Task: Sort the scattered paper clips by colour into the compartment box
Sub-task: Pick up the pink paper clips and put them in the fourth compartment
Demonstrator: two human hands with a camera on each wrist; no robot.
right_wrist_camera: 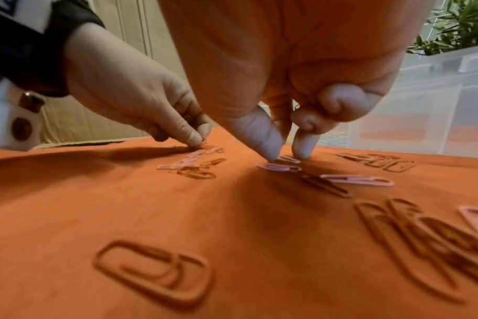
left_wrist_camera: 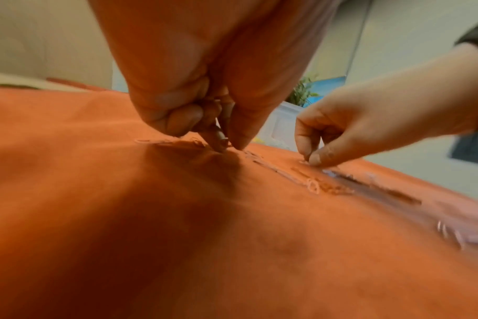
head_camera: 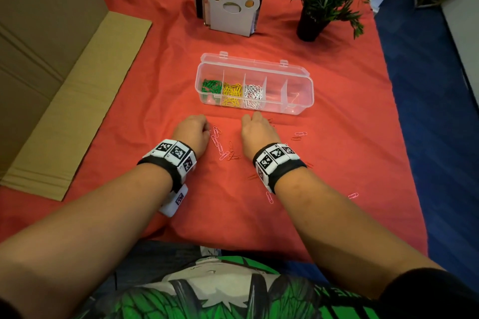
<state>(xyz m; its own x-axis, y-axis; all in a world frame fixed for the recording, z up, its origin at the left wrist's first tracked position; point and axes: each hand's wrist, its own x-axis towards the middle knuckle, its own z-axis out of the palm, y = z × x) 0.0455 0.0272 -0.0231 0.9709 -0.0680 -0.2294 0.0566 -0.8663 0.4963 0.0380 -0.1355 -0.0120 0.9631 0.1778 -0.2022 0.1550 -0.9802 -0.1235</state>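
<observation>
Paper clips, pink (head_camera: 217,130) and orange (head_camera: 296,138), lay loose on the red cloth (head_camera: 166,80) over the tabletop, all on the near side of the compartment box (head_camera: 303,77) from where we sat. That box stood open, its lid folded back behind it, with green clips (head_camera: 211,85) in its leftmost bin, yellow clips (head_camera: 232,94) beside them and white clips (head_camera: 252,96) third; the two bins right of those looked nearly empty, presumably kept for the pink and orange ones.

We had both hands down on the cloth just in front of the box. Our left hand (head_camera: 193,131) kept a narrow grip, thumb and forefinger pinched at the cloth beside the pink scatter; the left wrist view suggested a clip between them, though blur left us unsure. Our right hand (right_wrist_camera: 284,138) pressed thumb and forefinger tips close together over a pink clip (right_wrist_camera: 277,166), the other fingers curled clear, probably so the flat wire could be levered up off the soft fabric. Orange clips blended into the cloth, which we judged would make them the harder ones to spot.
</observation>
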